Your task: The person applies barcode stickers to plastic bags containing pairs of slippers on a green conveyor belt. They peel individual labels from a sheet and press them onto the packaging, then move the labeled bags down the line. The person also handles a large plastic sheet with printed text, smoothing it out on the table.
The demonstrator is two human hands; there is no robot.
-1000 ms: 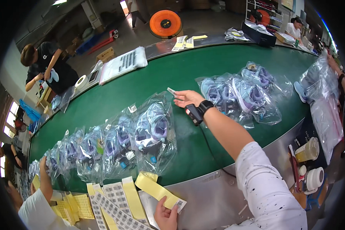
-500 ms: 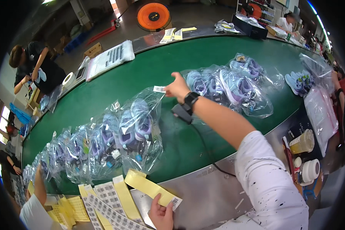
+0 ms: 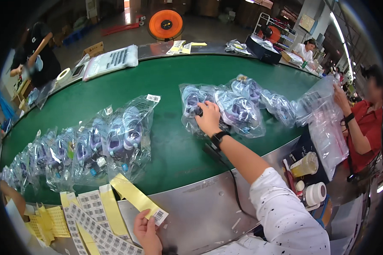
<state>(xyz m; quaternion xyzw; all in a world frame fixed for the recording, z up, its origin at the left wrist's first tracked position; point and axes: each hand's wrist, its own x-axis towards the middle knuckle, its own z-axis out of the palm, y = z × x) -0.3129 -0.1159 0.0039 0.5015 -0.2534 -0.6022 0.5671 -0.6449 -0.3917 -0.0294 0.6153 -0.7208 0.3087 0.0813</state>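
Observation:
My left hand (image 3: 147, 233), low in the view, pinches the end of a yellow label strip (image 3: 134, 193) that has one barcode sticker (image 3: 159, 216) near my fingers. My right hand (image 3: 209, 120) reaches forward over the green belt. Its fingers curl onto the nearest clear-bagged pair of blue-purple shoes (image 3: 192, 94) in the right group; the exact grip is partly hidden. Left of it, another bagged pair of shoes (image 3: 125, 134) carries a white barcode label (image 3: 153, 98) at its upper corner. Below my right wrist lies a dark corded device (image 3: 215, 153).
Several bagged pairs (image 3: 55, 151) line the belt (image 3: 170, 76) at left. Label sheets (image 3: 93, 206) lie on the metal edge (image 3: 191, 212). At right stand a drink cup (image 3: 304, 165) and a white jar (image 3: 315, 194); a co-worker in red (image 3: 366, 127) holds a clear bag (image 3: 317, 100).
My right hand has left the labelled bag's corner and moved onto the nearest bag of the right group. My left hand still holds the strip. The co-worker in red has come further into view.

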